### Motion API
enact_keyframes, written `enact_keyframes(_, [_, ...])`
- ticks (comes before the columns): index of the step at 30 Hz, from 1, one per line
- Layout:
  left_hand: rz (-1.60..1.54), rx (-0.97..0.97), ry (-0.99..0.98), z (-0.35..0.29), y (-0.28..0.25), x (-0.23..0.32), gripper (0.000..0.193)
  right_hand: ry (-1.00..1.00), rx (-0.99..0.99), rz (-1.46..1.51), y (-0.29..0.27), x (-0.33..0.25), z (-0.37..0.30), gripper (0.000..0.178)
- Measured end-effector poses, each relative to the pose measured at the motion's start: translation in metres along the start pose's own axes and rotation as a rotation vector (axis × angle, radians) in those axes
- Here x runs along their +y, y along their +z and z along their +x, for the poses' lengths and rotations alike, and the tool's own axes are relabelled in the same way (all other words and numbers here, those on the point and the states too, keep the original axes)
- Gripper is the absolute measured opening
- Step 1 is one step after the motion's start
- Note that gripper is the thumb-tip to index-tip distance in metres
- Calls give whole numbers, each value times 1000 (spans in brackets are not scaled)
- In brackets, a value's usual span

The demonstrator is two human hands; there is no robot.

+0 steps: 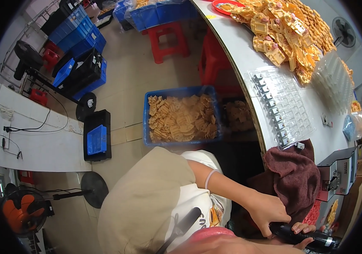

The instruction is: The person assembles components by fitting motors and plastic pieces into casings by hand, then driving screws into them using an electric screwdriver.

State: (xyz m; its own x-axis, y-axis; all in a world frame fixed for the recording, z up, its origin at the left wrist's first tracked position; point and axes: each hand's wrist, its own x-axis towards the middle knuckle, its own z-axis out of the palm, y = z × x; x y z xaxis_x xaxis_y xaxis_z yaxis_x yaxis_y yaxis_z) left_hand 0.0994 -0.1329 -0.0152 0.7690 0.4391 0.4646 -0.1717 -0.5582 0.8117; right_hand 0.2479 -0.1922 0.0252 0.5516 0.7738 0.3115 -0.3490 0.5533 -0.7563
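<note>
My right hand [302,232] is wrapped round a black electric screwdriver [322,240], a thick cylinder with a pale band, at the lower right. The fingers of my left hand [269,211] are closed at the tool's nearer end; what they pinch there is hidden. A dark red-brown cloth [293,180] hangs over the table edge beside my hands. Behind it on the white table [242,55] lies a clear plastic tray [293,103] with a row of small dark metal parts along one side. A grey box-shaped machine [337,175] stands beyond the cloth.
Yellow-orange plastic parts [282,34] are heaped at the table's far end, near stacked clear trays [333,82]. A blue crate [146,122] of similar parts sits on the floor at my left. Red stools [168,40] and standing fans [24,209] are around.
</note>
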Motion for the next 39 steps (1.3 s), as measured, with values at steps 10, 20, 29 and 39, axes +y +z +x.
enact_keyframes(10, [-68,-34,10,1,-1,12,45,-23,-213,-159,20,-17,-18,65])
enact_keyframes(20, [-65,-75,31,26,-40,23,31,-177,23,-297,-11,-64,26,75])
enact_keyframes(29, [-155,-30,139,46,-47,-1,12,-32,438,-823,-103,-126,65,30])
enact_keyframes(39, [-190,192,-113,73,-36,-19,22,-41,589,-1132,-118,-171,84,30])
